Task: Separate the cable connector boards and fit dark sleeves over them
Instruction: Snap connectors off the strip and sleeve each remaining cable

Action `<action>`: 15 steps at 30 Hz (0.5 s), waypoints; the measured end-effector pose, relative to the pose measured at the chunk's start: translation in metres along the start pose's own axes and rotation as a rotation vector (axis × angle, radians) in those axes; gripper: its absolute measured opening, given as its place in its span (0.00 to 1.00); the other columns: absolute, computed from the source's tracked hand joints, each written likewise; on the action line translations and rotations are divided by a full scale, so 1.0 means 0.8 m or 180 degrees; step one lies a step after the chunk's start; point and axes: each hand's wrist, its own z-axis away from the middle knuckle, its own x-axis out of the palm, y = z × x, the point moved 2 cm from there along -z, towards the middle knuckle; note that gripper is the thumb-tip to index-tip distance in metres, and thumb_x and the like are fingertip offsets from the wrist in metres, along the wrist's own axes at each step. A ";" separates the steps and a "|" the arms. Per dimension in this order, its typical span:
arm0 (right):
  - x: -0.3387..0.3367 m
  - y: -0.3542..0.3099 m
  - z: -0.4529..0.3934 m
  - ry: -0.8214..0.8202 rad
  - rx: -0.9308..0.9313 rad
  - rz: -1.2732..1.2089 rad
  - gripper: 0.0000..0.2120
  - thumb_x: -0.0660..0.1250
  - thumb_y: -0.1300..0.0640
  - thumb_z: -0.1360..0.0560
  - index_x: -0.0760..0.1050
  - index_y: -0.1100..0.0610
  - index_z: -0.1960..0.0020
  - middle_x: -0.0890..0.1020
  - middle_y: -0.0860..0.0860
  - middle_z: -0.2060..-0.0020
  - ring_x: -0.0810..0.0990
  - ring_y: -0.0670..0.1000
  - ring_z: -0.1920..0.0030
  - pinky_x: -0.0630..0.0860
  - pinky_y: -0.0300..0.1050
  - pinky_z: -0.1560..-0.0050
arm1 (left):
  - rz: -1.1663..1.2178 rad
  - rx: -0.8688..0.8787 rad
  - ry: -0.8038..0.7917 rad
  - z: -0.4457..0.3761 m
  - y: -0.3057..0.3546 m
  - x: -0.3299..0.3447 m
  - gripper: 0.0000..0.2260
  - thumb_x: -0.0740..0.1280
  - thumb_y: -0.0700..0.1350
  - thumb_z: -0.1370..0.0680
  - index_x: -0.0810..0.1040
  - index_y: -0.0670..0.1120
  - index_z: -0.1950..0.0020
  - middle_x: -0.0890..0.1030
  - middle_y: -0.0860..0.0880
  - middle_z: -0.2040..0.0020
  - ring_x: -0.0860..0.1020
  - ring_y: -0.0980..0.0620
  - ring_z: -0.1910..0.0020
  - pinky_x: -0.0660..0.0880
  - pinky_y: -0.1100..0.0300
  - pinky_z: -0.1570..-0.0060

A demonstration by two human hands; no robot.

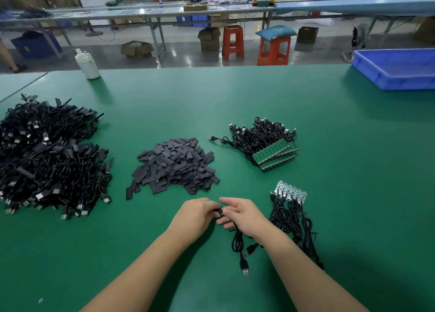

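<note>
Hands [196,211] [240,214] pinch one black cable [237,238].

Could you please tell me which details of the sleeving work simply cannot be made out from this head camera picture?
- Whether the sleeve is on the board: the left hand and right hand cover the dark piece pinched between them.
- Parts on the board strip: too small.
- The finished cable pile: cut off by the left edge.
- Contents of the blue bin: hidden by its wall and the right edge.
</note>
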 end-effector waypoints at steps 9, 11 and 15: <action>0.001 -0.001 0.000 0.0028 0.0048 0.0045 0.18 0.58 0.66 0.18 0.69 0.62 0.29 0.83 0.56 0.53 0.84 0.48 0.59 0.82 0.40 0.55 | 0.0103 0.0064 0.0017 0.008 -0.008 -0.004 0.09 0.67 0.46 0.21 0.83 0.49 0.43 0.83 0.51 0.52 0.80 0.51 0.52 0.75 0.57 0.48; 0.000 -0.001 0.000 0.0016 0.0047 0.0067 0.18 0.58 0.66 0.18 0.69 0.61 0.29 0.83 0.55 0.54 0.84 0.47 0.60 0.82 0.40 0.55 | -0.0097 0.0081 -0.0097 0.007 -0.010 -0.006 0.11 0.66 0.47 0.20 0.82 0.51 0.40 0.82 0.52 0.50 0.80 0.51 0.50 0.74 0.57 0.48; 0.003 0.001 -0.002 0.0026 0.0051 0.0145 0.17 0.58 0.66 0.18 0.70 0.62 0.30 0.82 0.56 0.57 0.84 0.49 0.60 0.81 0.38 0.58 | -0.0619 0.0057 -0.0387 0.005 -0.008 -0.002 0.13 0.60 0.52 0.18 0.78 0.54 0.36 0.81 0.52 0.48 0.78 0.50 0.47 0.74 0.54 0.48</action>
